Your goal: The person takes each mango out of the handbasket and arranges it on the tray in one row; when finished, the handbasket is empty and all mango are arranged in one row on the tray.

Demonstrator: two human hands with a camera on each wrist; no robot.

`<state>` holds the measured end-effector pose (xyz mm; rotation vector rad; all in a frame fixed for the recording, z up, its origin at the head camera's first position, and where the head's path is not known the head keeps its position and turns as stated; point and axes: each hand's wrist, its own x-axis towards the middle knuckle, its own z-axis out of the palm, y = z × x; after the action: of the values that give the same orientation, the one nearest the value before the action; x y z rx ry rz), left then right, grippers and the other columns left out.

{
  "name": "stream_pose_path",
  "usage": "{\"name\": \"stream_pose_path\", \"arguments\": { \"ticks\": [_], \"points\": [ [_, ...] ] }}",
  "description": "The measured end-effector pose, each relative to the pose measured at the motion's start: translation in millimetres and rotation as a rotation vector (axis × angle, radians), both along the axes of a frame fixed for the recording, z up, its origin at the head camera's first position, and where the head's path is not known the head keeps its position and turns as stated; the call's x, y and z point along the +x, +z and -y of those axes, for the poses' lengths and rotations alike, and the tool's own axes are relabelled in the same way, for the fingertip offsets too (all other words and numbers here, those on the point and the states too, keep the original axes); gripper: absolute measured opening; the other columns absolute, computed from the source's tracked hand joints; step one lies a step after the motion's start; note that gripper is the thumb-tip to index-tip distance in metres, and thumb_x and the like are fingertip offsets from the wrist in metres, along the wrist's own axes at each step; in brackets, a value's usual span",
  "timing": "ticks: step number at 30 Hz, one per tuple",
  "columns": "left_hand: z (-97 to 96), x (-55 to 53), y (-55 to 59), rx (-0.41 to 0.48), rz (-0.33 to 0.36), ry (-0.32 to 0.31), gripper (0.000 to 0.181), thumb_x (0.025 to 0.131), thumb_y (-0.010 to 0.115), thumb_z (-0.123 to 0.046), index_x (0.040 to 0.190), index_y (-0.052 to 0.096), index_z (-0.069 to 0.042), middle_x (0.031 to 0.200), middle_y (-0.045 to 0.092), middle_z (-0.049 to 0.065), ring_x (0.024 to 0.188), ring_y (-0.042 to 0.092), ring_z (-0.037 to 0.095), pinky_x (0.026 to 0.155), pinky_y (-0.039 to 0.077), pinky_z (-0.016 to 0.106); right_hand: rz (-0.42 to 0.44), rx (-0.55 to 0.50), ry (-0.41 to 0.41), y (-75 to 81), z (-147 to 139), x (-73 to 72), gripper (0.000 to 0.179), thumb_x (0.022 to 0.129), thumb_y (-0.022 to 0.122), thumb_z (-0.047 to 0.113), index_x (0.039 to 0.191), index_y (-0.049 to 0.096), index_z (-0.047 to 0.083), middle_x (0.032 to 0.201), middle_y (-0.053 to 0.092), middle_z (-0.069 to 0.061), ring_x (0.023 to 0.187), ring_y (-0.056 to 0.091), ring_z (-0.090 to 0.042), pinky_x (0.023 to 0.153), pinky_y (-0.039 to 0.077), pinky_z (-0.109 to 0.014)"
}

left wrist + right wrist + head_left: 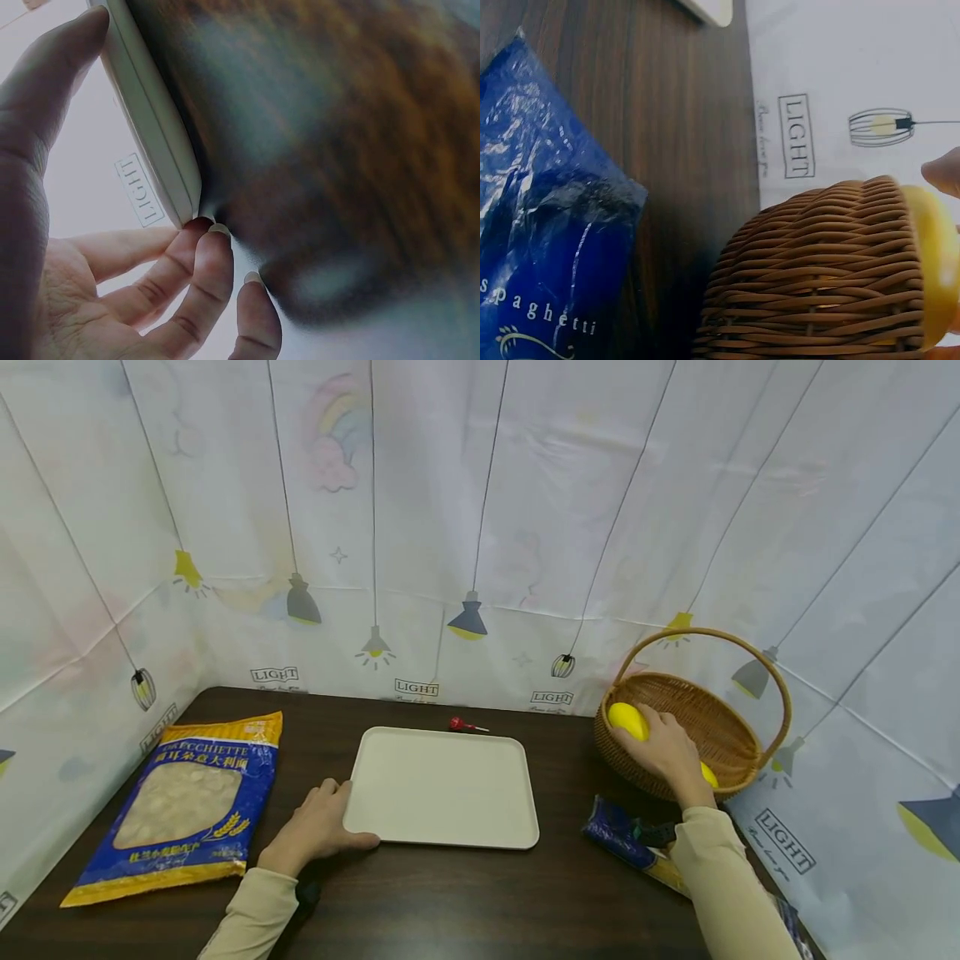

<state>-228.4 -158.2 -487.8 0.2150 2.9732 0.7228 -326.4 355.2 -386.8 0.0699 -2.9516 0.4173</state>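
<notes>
At the right, a wicker basket [660, 693] with an arched handle stands on the table. My right hand [663, 747] reaches over it, holding a yellow lemon [628, 720] at its left rim. Another yellow fruit [708, 775] shows partly behind the wrist. The right wrist view has the held lemon [931, 262] at the rim, with fingertips around it. A cream rectangular tray [442, 787] lies flat in the middle. My left hand [318, 822] grips its near left corner, thumb along the front edge; in the left wrist view the curled fingers [214, 262] touch the tray's corner [169, 165].
A blue and yellow bag of orecchiette pasta [180, 793] lies at the left. Behind the tray is a small red lollipop [459, 724]. A blue spaghetti packet [618, 835] lies before the basket, partly beneath the right forearm. A patterned cloth [420, 527] hangs behind the dark table.
</notes>
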Motion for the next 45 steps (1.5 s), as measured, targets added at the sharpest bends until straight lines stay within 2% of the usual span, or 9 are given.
{"name": "stream_pose_path", "arguments": {
  "ticks": [6, 12, 20, 28, 36, 41, 45],
  "points": [
    [-0.8, 1.6, 1.7, -0.015, 0.003, -0.007, 0.109, 0.07, 0.083, -0.062, 0.147, 0.043, 0.006, 0.132, 0.053, 0.026, 0.119, 0.052, 0.041, 0.097, 0.047, 0.063, -0.05, -0.01, 0.008, -5.1, -1.5, -1.8, 0.075, 0.098, 0.05, 0.053, 0.154, 0.036, 0.006, 0.144, 0.046, -0.032, 0.116, 0.052, -0.047, 0.081, 0.046, -0.058],
    [-0.3, 3.1, 2.6, -0.015, -0.001, -0.012, 0.109, 0.071, 0.083, -0.061, 0.146, 0.043, 0.007, 0.134, 0.052, 0.028, 0.121, 0.052, 0.043, 0.097, 0.046, 0.065, -0.089, -0.008, 0.016, -3.4, 0.2, -4.3, 0.068, 0.098, 0.053, 0.045, 0.151, 0.042, 0.004, 0.134, 0.054, -0.03, 0.101, 0.056, -0.041, 0.072, 0.044, -0.047],
    [1.0, 2.8, 1.1, -0.016, -0.006, -0.011, 0.107, 0.071, 0.083, -0.062, 0.146, 0.045, 0.005, 0.133, 0.054, 0.027, 0.119, 0.052, 0.042, 0.097, 0.047, 0.064, -0.176, -0.032, 0.019, 4.9, 10.1, -4.9, 0.066, 0.097, 0.053, 0.043, 0.149, 0.044, 0.004, 0.137, 0.053, -0.029, 0.103, 0.055, -0.043, 0.074, 0.044, -0.051],
    [0.8, 3.0, 3.5, -0.015, -0.01, -0.019, 0.105, 0.07, 0.084, -0.06, 0.144, 0.046, 0.005, 0.13, 0.055, 0.026, 0.117, 0.054, 0.041, 0.096, 0.048, 0.063, -0.271, -0.094, 0.057, 16.7, 39.5, -2.5, 0.061, 0.096, 0.058, 0.038, 0.146, 0.048, 0.006, 0.135, 0.056, -0.028, 0.104, 0.055, -0.043, 0.079, 0.045, -0.053],
    [0.3, 1.8, 4.4, -0.02, -0.019, -0.028, 0.106, 0.069, 0.084, -0.061, 0.144, 0.046, 0.005, 0.128, 0.057, 0.025, 0.116, 0.055, 0.04, 0.096, 0.048, 0.062, -0.263, -0.125, 0.123, 19.0, 79.6, -5.0, 0.062, 0.095, 0.059, 0.04, 0.146, 0.049, 0.007, 0.134, 0.059, -0.023, 0.104, 0.056, -0.039, 0.081, 0.046, -0.05],
    [0.8, 1.3, 3.2, -0.03, -0.022, -0.031, 0.108, 0.07, 0.083, -0.061, 0.144, 0.045, 0.007, 0.129, 0.056, 0.028, 0.117, 0.054, 0.043, 0.097, 0.048, 0.062, -0.214, -0.152, 0.168, 10.9, 107.7, -7.4, 0.063, 0.095, 0.06, 0.042, 0.147, 0.048, 0.008, 0.141, 0.056, -0.021, 0.11, 0.056, -0.039, 0.086, 0.047, -0.052],
    [0.7, 1.7, 2.4, -0.022, -0.016, -0.031, 0.108, 0.07, 0.083, -0.062, 0.145, 0.045, 0.007, 0.133, 0.054, 0.029, 0.122, 0.053, 0.046, 0.1, 0.046, 0.062, -0.186, -0.156, 0.201, -0.3, 132.7, -8.5, 0.062, 0.095, 0.06, 0.042, 0.146, 0.049, 0.008, 0.138, 0.059, -0.021, 0.108, 0.058, -0.036, 0.085, 0.049, -0.05]
  ]
}}
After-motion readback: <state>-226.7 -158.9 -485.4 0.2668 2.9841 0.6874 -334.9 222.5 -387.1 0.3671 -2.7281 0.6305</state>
